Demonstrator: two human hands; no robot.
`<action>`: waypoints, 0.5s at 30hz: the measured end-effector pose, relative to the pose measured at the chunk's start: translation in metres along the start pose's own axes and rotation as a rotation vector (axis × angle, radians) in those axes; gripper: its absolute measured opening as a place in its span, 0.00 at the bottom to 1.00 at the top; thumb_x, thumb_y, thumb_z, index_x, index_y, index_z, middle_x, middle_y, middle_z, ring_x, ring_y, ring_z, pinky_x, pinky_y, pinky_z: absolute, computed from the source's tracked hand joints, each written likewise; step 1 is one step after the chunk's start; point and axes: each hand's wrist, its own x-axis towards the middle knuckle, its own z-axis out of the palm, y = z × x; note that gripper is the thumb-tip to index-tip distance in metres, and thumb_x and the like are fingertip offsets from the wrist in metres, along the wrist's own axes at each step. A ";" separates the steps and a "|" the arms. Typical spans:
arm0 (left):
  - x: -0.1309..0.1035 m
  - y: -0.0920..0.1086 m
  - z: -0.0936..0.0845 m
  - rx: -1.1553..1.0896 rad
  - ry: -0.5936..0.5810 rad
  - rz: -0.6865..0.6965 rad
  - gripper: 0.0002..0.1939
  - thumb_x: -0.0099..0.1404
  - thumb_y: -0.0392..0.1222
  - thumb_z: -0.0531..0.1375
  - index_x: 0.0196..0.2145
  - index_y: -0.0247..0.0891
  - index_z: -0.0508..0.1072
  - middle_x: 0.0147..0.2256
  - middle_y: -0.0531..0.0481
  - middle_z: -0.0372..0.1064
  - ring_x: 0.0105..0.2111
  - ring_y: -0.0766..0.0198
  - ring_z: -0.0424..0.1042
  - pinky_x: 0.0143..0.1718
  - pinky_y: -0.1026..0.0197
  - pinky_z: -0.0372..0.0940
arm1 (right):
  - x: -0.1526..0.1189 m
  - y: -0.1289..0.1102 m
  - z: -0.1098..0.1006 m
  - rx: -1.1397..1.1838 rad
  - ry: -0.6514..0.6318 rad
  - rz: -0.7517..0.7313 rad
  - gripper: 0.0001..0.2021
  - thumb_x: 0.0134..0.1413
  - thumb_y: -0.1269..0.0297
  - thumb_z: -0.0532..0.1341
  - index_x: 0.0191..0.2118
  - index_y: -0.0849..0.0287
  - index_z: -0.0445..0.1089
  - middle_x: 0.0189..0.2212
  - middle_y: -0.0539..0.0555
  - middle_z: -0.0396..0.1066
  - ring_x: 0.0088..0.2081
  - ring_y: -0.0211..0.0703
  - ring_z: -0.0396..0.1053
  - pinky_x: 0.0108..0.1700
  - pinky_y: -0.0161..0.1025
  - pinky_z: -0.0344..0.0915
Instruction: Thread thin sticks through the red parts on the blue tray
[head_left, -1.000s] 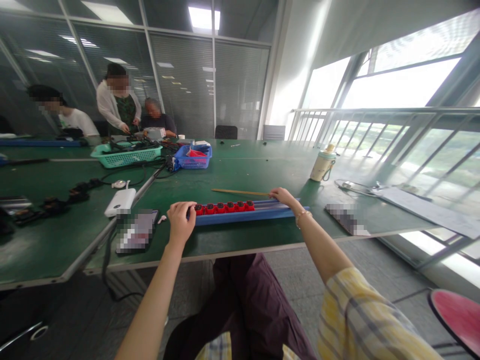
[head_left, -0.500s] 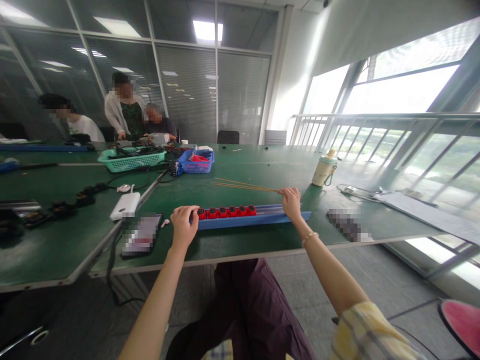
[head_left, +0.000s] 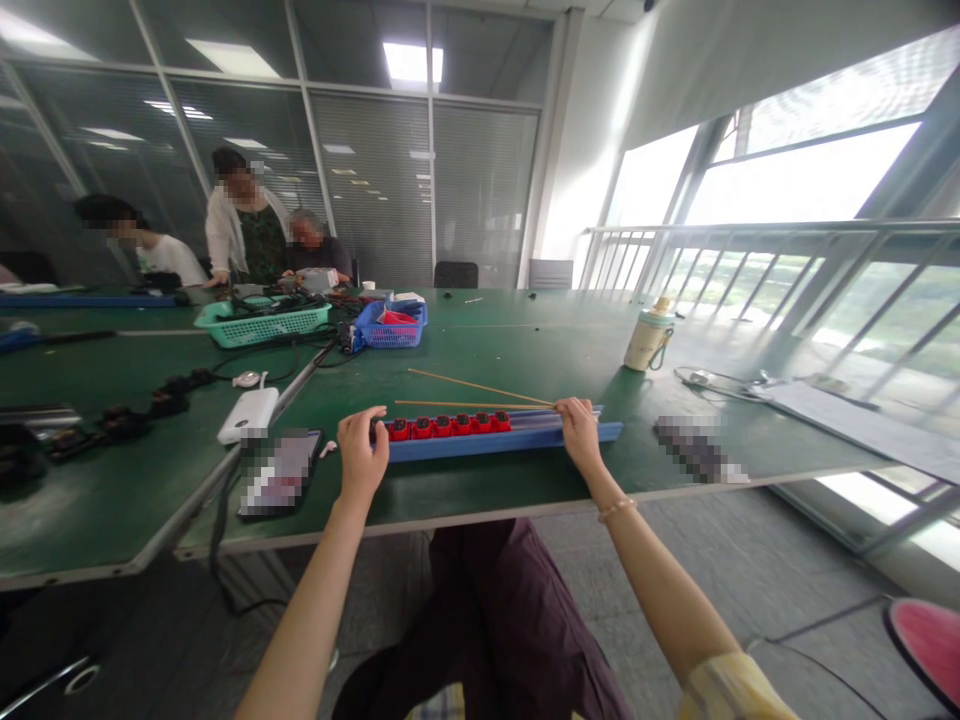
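A long blue channel (head_left: 480, 443) lies across the green table near its front edge. Several red blocks with black tops (head_left: 442, 426) stand in a row along its left and middle part. My left hand (head_left: 364, 447) grips the left end of the channel, thumb in front, by a dark piece. Over the right part, my right hand (head_left: 576, 428) pinches thin wooden sticks (head_left: 480, 384) at their right ends. The sticks spread apart to the left, one close above the row of blocks and one farther back.
Two phones (head_left: 281, 472) (head_left: 697, 447) lie left and right of the channel. Behind are a white power bank (head_left: 249, 415), green basket (head_left: 262, 325), blue basket (head_left: 391, 330) and bottle (head_left: 649, 338). Three people (head_left: 247, 235) are at the far left.
My right hand has moved down and slightly left, bringing the sticks closer to the channel, and their far ends have spread apart. The standing person leans differently.
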 end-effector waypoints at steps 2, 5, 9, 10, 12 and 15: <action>0.001 0.001 -0.001 -0.003 0.008 0.017 0.12 0.70 0.39 0.51 0.45 0.40 0.73 0.43 0.45 0.75 0.46 0.54 0.68 0.52 0.51 0.62 | 0.000 0.001 -0.001 0.013 -0.024 -0.007 0.14 0.67 0.60 0.50 0.31 0.54 0.68 0.30 0.54 0.71 0.38 0.49 0.62 0.44 0.43 0.60; 0.002 0.003 -0.004 -0.003 0.024 0.038 0.11 0.70 0.38 0.51 0.42 0.40 0.73 0.41 0.46 0.76 0.44 0.55 0.69 0.51 0.51 0.62 | -0.001 0.001 -0.001 0.013 -0.044 -0.018 0.14 0.67 0.60 0.51 0.30 0.54 0.67 0.29 0.54 0.70 0.38 0.49 0.61 0.44 0.44 0.60; 0.002 0.006 -0.006 0.007 0.040 0.043 0.11 0.69 0.37 0.51 0.39 0.40 0.74 0.39 0.46 0.76 0.43 0.55 0.70 0.50 0.51 0.63 | -0.001 0.001 0.000 0.004 -0.061 -0.028 0.15 0.67 0.60 0.50 0.30 0.54 0.67 0.30 0.54 0.71 0.38 0.49 0.61 0.44 0.44 0.60; 0.002 0.006 -0.006 0.007 0.039 0.047 0.11 0.69 0.36 0.51 0.38 0.40 0.74 0.38 0.47 0.76 0.43 0.55 0.70 0.50 0.51 0.63 | -0.001 0.001 0.000 0.001 -0.066 -0.029 0.15 0.67 0.60 0.50 0.30 0.54 0.67 0.30 0.54 0.71 0.38 0.49 0.61 0.44 0.45 0.60; 0.003 0.006 -0.006 0.005 0.034 0.058 0.11 0.68 0.36 0.52 0.37 0.41 0.75 0.38 0.47 0.76 0.42 0.56 0.70 0.50 0.51 0.62 | -0.001 0.001 0.000 -0.005 -0.075 -0.032 0.15 0.67 0.60 0.50 0.30 0.54 0.68 0.30 0.54 0.71 0.37 0.49 0.61 0.44 0.45 0.60; 0.003 0.006 -0.005 -0.002 0.028 0.076 0.11 0.68 0.36 0.52 0.35 0.41 0.75 0.36 0.48 0.76 0.41 0.56 0.70 0.49 0.51 0.62 | -0.001 0.002 0.000 -0.008 -0.084 -0.034 0.15 0.67 0.60 0.50 0.30 0.54 0.68 0.29 0.54 0.71 0.37 0.49 0.61 0.43 0.45 0.60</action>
